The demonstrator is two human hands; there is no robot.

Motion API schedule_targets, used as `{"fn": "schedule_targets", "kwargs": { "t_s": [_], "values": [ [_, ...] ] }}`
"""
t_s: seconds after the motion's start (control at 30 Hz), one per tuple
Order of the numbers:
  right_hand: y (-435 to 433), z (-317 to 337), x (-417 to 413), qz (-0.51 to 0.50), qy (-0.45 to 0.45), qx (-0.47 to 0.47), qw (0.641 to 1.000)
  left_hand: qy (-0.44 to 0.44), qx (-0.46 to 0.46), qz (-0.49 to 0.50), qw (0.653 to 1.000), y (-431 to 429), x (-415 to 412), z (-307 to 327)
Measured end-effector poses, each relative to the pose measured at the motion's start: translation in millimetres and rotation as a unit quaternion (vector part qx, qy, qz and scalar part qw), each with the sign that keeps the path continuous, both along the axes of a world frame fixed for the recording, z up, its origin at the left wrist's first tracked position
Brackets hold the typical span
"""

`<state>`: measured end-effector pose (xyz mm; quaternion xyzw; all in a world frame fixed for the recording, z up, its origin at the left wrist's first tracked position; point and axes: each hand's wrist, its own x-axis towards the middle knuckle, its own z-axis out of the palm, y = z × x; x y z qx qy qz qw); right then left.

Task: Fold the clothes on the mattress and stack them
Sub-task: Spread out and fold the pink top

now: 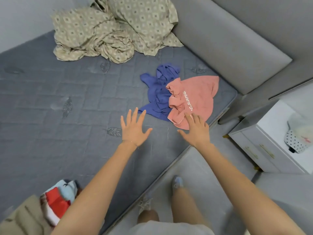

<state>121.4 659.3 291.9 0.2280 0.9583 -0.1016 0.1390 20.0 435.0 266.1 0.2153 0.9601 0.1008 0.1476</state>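
Your left hand (133,128) and right hand (196,131) splayed, holding nothing, right fingertips over pink shirt's (198,92) near edge, shirt beside mattress (50,107) edge, bare quilting leftward, lettering (188,101) running away from you.

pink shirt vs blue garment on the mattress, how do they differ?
The pink shirt has white lettering; the blue garment is plain. The pink shirt overlaps the blue garment's edge, lying on top. The right hand reaches over the pink shirt's near edge, not the blue garment. Both are crumpled, unfolded, on the mattress.
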Motion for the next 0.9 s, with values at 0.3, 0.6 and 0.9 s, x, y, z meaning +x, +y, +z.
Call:
{"fn": "schedule_targets", "kwargs": {
  "t_s": [0.3,0.6,0.9],
  "values": [
    [130.6,-60.2,-85.1,0.015,-0.017,-0.010,1.000,-0.047,-0.024,0.025,0.998,131.2,-63.3,-56.2],
    [213.3,-137.5,-188.4,0.183,-0.109,-0.066,0.975,-0.174,-0.001,0.171,0.970,219.5,-85.2,-144.2],
    [224.2,-244.0,-275.5,0.324,-0.184,-0.041,0.927,-0.281,0.001,0.232,0.931,261.1,-82.5,-244.9]
  ]
}}
